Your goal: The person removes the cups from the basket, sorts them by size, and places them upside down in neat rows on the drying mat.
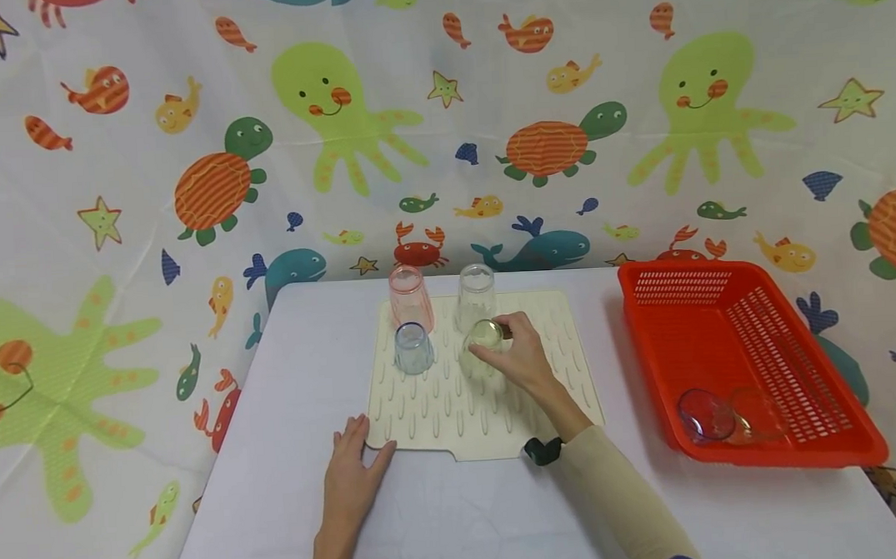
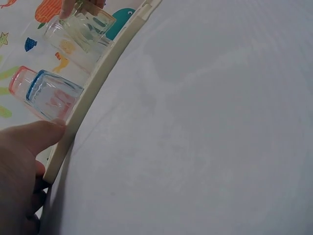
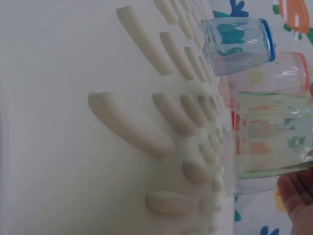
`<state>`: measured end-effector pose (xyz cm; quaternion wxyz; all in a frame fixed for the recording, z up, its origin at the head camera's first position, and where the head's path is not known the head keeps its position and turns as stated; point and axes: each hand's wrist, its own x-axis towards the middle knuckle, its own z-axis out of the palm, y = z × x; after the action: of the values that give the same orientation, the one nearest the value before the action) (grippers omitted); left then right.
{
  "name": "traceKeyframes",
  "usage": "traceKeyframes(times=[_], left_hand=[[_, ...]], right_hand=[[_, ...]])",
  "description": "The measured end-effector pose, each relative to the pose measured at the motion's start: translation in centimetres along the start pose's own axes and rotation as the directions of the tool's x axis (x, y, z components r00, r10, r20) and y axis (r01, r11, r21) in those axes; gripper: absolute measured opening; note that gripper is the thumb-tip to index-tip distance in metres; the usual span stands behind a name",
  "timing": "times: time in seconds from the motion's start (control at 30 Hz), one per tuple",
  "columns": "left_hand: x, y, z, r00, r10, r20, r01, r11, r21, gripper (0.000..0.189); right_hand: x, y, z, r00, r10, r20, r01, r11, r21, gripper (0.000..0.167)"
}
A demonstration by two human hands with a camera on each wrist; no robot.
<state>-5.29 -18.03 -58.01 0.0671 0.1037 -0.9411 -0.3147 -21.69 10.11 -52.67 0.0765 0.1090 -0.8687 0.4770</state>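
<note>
Cream mat [image 1: 499,423]: the landmark; it lies on the white table, its upper face studded with raised ribs.
Green glass [image 3: 274,132]: over the middle of the mat, just in front of the clear glass [image 1: 477,288], roughly upright; whether its lower end touches the ribs I cannot tell.
Right hand [image 1: 525,359]: pinching the green glass near its upper end, thumb on one side and fingers on the other.
Left hand [image 1: 351,475]: at the mat's near left corner, fingers spread beside the left edge, thumb held apart and touching the corner; no glass in its grip.
Pink glass [image 1: 409,294]: upright on the mat's far left part, level with the clear glass.
Blue glass [image 1: 414,352]: upright on the mat, in front of the pink glass and left of the green glass.
Red basket [image 1: 647,362]: right of the mat, with a purple-rimmed glass [image 1: 705,416] and an amber-tinted glass [image 1: 758,418] in its near end.
Step in hand: by my judgement, handling the green glass at its spot on the mat; setting down and lifting look alike here.
Next move: it seems to call for a level green glass, kept off the clear glass, and a pinch eased only once the ribs bear its weight.
</note>
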Motion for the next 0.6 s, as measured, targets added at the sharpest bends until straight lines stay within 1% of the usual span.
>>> traceKeyframes(times=[0.17,0.37,0.47,0.6], left_hand=[[0.0,0.0,0.0,1.0,-0.002,-0.008,0.001,1.0,-0.022,0.072],[0.0,-0.1,0.1,1.0,-0.01,-0.004,0.01,1.0,-0.023,0.072],[0.0,-0.1,0.1,1.0,-0.007,-0.018,0.006,1.0,-0.026,0.072],[-0.1,0.0,0.1,0.999,0.01,-0.053,-0.011,0.999,-0.031,0.072]], right_hand=[[0.3,0.1,0.5,0.999,0.036,0.017,-0.036,0.999,-0.03,0.062],[0.5,0.1,0.9,0.998,0.06,0.028,-0.059,0.998,-0.034,0.063],[0.6,0.2,1.1,0.998,0.058,0.032,-0.057,0.998,-0.037,0.064],[0.7,0.3,1.4,0.997,0.063,0.045,-0.06,0.997,-0.058,0.066]])
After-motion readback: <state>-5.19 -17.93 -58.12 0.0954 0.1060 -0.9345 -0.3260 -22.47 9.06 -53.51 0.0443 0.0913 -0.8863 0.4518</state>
